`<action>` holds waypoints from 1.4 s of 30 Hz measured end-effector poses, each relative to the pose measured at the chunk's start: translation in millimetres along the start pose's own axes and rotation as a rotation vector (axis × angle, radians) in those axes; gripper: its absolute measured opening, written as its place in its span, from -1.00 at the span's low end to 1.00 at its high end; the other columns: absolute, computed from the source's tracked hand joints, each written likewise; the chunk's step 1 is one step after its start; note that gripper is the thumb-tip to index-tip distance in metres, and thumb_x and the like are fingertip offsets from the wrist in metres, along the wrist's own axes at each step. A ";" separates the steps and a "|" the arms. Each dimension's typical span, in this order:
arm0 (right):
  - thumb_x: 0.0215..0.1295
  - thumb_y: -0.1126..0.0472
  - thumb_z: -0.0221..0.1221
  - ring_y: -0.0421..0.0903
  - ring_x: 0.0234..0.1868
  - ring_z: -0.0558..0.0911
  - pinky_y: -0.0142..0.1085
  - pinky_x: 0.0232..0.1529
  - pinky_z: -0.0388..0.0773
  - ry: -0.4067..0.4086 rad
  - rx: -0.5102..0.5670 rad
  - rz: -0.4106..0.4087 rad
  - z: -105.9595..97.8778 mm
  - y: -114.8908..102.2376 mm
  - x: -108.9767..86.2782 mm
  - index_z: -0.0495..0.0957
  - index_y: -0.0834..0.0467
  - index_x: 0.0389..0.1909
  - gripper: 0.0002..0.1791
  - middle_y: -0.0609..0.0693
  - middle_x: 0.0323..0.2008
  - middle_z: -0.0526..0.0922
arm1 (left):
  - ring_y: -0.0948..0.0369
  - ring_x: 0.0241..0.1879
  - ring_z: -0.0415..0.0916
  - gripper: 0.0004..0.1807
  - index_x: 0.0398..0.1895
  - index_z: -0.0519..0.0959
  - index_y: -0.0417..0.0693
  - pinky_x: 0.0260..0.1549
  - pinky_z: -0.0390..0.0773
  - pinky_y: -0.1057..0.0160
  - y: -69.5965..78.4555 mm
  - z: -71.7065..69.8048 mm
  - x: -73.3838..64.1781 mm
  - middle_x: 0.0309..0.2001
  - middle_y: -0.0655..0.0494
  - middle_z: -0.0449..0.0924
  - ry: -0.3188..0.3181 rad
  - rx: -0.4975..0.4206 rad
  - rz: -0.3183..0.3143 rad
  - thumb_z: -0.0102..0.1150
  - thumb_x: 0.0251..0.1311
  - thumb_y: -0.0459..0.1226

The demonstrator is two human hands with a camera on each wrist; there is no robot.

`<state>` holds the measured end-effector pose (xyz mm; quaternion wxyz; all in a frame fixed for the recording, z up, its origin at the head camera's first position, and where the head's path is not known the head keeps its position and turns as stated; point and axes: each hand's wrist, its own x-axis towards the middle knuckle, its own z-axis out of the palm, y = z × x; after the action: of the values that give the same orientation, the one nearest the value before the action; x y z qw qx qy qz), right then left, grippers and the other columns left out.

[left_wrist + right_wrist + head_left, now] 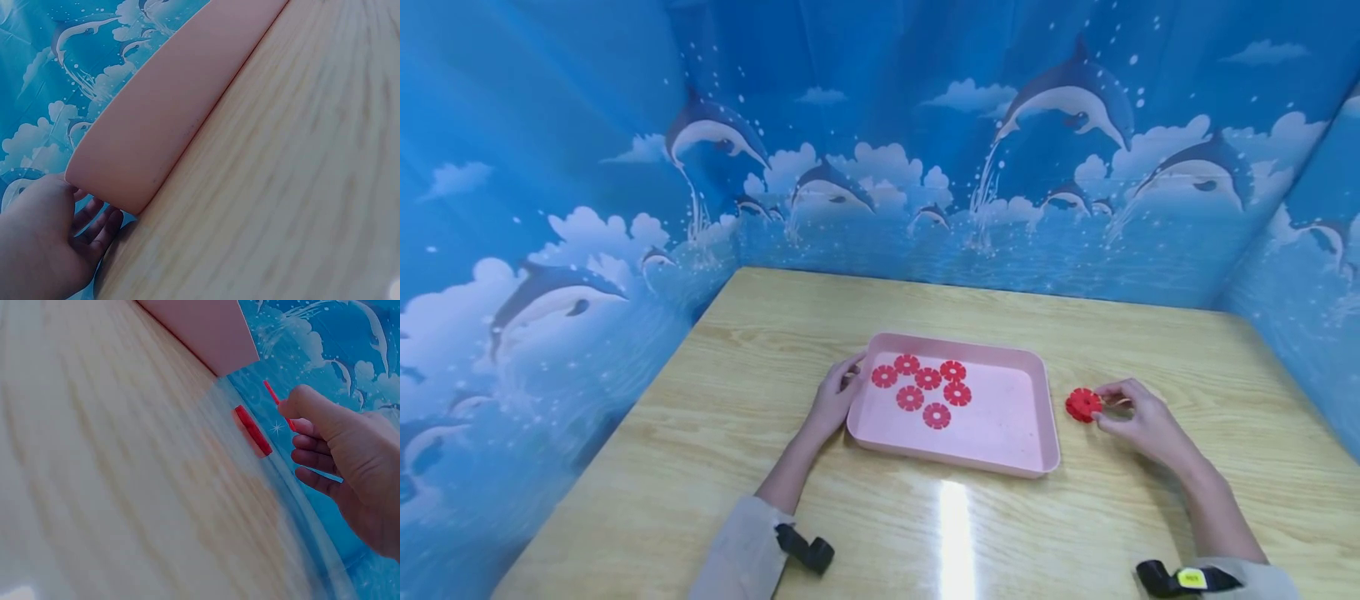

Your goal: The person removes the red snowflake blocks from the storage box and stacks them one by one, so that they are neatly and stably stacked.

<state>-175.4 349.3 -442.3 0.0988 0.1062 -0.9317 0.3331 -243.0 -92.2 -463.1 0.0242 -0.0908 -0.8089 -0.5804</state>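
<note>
Between thumb and fingers, my right hand (pixel 1142 421) pinches a red snowflake disc (pixel 290 420), a flat toothed round piece with a centre hole. It is held tilted, just above another red piece (pixel 252 431) lying on the table right of the tray; that lower piece looks thick, like stacked discs. In the head view the held disc overlaps it. My left hand (pixel 833 400) rests at the left side of the pink tray (pixel 1000 417), fingertips at its rim. Several red snowflake discs (pixel 910 398) lie flat in the tray's left half.
The shallow rectangular tray stands mid-table on the wood-grain tabletop (pixel 760 358). Blue curtains (pixel 880 108) printed with dolphins hang behind and at both sides. Black straps with small devices (pixel 805 548) sit on both sleeves. A bright light reflection lies in front of the tray.
</note>
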 end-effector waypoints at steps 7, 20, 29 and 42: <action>0.04 0.38 0.27 -0.07 -0.23 0.49 -0.61 -0.26 0.40 0.012 0.045 -0.017 3.5 9.0 -2.7 0.44 0.41 -0.10 -0.62 0.20 -0.20 0.47 | 0.03 -0.12 0.40 -0.56 0.24 0.35 -0.12 -0.08 0.46 0.10 1.3 0.6 0.1 -0.05 -0.10 0.39 -0.002 0.005 0.000 -0.03 0.27 -0.34; 0.05 0.35 0.29 -0.24 -0.26 0.44 -0.64 -0.27 0.36 0.042 0.019 -0.042 7.9 15.8 -2.6 0.48 0.38 -0.14 -0.66 0.15 -0.23 0.49 | 0.00 -0.13 0.41 -0.57 0.22 0.35 -0.20 -0.08 0.46 0.06 1.1 0.2 -0.6 -0.06 -0.14 0.40 0.003 -0.003 0.035 -0.02 0.27 -0.36; 0.08 0.29 0.28 -0.18 -0.26 0.42 -0.62 -0.29 0.34 0.033 -0.009 -0.010 9.7 14.4 -2.1 0.48 0.36 -0.13 -0.64 0.12 -0.24 0.47 | -0.01 -0.15 0.42 -0.57 0.21 0.36 -0.20 -0.09 0.47 0.07 1.9 -0.4 -1.1 -0.09 -0.14 0.40 0.010 0.010 0.054 -0.02 0.25 -0.38; 0.09 0.23 0.29 -0.23 -0.27 0.41 -0.57 -0.30 0.36 0.036 -0.032 0.002 11.8 14.3 -2.6 0.51 0.34 -0.13 -0.64 0.11 -0.25 0.47 | -0.02 -0.11 0.42 -0.56 0.22 0.35 -0.19 -0.07 0.47 0.08 1.7 0.6 0.2 -0.07 -0.14 0.39 0.010 0.007 0.035 -0.03 0.26 -0.39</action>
<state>-178.0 352.8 -460.5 0.1171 0.0978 -0.9351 0.3200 -242.9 -91.0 -461.6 0.0387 -0.1020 -0.8090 -0.5776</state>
